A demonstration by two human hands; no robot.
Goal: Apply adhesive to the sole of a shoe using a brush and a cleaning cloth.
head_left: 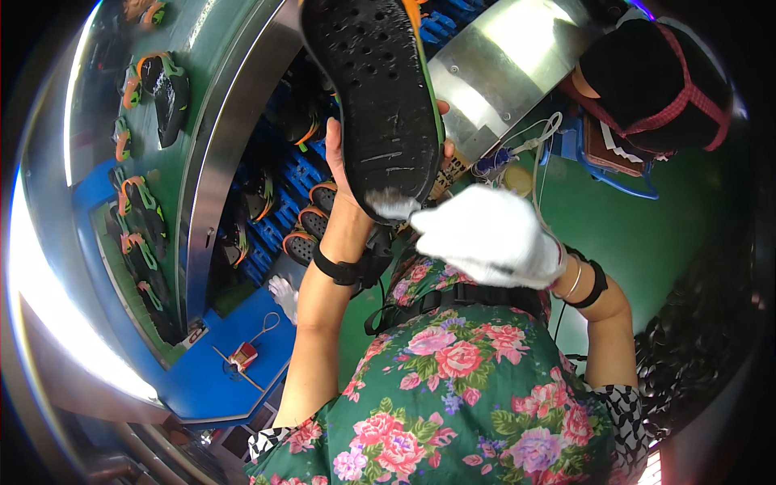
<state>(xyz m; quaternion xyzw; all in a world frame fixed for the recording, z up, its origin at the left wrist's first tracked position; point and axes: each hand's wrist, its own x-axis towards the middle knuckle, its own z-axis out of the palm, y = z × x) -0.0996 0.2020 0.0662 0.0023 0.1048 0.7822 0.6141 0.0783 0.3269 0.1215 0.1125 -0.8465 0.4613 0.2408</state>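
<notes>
My bare left hand (334, 153) grips a shoe (380, 113) from behind, thumb along one edge and fingertips showing at the other. Its long black face, dotted with small holes and streaked with a wet-looking shine, is turned up; orange and green show along the rim. My right hand (489, 238), in a white glove, is closed on what looks like a small brush. Pale bristles (390, 204) touch the rounded end of the shoe nearest me. The brush's handle is hidden by the glove.
Left, sandal-like shoes (166, 93) with orange and green straps lie on a green belt (206, 48) beside a metal rail. Blue racks (303, 174) below hold more shoes. A blue surface (218, 372) carries a small red object (242, 356). A person in a black-and-red cap (655, 81) is at right.
</notes>
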